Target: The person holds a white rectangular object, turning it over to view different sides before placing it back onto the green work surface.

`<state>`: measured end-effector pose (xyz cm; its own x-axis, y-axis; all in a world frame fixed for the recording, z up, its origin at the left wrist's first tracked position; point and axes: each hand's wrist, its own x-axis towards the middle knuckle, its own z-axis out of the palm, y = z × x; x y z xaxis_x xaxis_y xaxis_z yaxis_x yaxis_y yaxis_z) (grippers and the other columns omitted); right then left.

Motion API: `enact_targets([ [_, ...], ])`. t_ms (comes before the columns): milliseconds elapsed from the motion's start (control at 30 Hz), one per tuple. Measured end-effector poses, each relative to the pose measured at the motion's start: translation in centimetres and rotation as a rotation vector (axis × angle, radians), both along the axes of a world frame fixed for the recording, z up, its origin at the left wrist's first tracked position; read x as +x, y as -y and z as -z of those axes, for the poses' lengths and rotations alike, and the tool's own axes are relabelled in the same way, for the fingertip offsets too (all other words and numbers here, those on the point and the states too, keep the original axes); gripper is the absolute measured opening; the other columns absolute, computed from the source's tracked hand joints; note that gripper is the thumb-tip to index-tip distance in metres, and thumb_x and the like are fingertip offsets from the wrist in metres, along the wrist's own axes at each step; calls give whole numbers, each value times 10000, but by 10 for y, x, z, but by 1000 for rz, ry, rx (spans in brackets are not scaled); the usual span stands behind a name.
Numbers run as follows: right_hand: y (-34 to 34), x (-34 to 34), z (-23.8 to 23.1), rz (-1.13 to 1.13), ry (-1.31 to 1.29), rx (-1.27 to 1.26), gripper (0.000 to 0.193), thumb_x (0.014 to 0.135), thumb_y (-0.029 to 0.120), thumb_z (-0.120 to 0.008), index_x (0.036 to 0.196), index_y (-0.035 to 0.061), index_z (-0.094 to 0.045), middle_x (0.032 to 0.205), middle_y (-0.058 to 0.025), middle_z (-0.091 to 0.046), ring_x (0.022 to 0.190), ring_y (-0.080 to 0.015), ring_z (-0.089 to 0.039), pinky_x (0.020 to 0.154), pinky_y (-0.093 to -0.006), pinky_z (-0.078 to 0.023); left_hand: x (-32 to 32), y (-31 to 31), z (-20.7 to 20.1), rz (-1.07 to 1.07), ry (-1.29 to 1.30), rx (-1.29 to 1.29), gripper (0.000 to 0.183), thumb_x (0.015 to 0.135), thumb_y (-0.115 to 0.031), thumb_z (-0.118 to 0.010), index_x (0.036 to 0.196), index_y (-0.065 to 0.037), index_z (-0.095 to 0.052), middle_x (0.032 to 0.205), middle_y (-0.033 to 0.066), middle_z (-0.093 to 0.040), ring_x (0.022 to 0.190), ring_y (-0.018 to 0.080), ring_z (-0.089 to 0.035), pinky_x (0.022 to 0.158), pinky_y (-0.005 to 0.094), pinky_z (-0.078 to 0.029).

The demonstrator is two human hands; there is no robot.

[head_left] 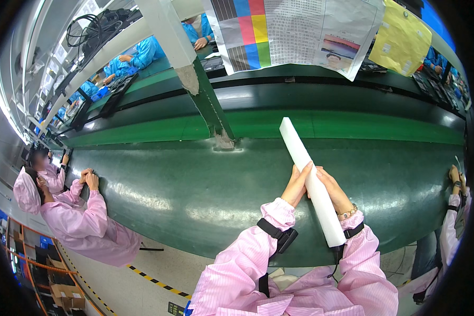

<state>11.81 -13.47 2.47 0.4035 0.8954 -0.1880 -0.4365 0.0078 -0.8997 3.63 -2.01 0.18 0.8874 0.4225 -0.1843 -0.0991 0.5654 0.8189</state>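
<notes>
A long white bar (318, 197) with flat sides is held over the green worktable (221, 184); whether it is foam or a narrow carton I cannot tell. It slants from the far left down toward my right forearm. My left hand (297, 183) grips it near the middle from the left side, thumb against its edge. From the right side, my right hand (334, 190) closes on it at about the same height. Some fingers of both hands are hidden behind the bar. Black bands circle both my wrists, and a bracelet (347, 213) shows on the right one.
A chipped post (205, 100) rises from the table's far side. Printed sheets (300, 37) and a yellow paper (400, 39) hang ahead. Beyond runs a green conveyor strip (268, 125), with people in blue behind it. People in pink sit at left; another person's hand (454, 174) is far right.
</notes>
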Motion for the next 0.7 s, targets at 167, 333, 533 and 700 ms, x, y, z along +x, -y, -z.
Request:
enact_targets([
  [167, 0, -1, -1, 7, 10, -2, 392, 988, 354, -484, 1217, 37, -484, 930, -63, -614, 672, -128, -626, 604, -253, -531, -1, 0, -1, 2, 2, -5, 467, 965, -430, -521, 1246, -101, -345, 1198, 145, -594, 1014, 199, -602, 835, 333, -509],
  [333, 0, 0, -1, 13, 11, -1, 388, 988, 351, -485, 1211, 34, -483, 930, -65, -614, 674, -129, -626, 612, -255, -532, -1, 2, -4, -1, 1, 2, 473, 960, -432, -527, 1247, -103, -346, 1196, 140, -591, 1021, 196, -597, 837, 335, -508],
  [533, 0, 0, 0, -4, 3, 12, 385, 987, 354, -488, 1203, 36, -482, 933, -66, -616, 673, -131, -628, 608, -255, -529, 0, 1, 1, -14, 7, 2, 479, 959, -434, -530, 1250, -102, -345, 1196, 140, -589, 1023, 194, -596, 837, 333, -507],
  [700, 0, -1, -2, -7, -4, 11, 402, 989, 363, -486, 1221, 35, -466, 915, -61, -614, 660, -132, -627, 597, -255, -525, 1, 0, 2, -15, 21, 5, 458, 968, -423, -515, 1246, -101, -346, 1193, 146, -596, 1010, 198, -605, 831, 326, -512],
])
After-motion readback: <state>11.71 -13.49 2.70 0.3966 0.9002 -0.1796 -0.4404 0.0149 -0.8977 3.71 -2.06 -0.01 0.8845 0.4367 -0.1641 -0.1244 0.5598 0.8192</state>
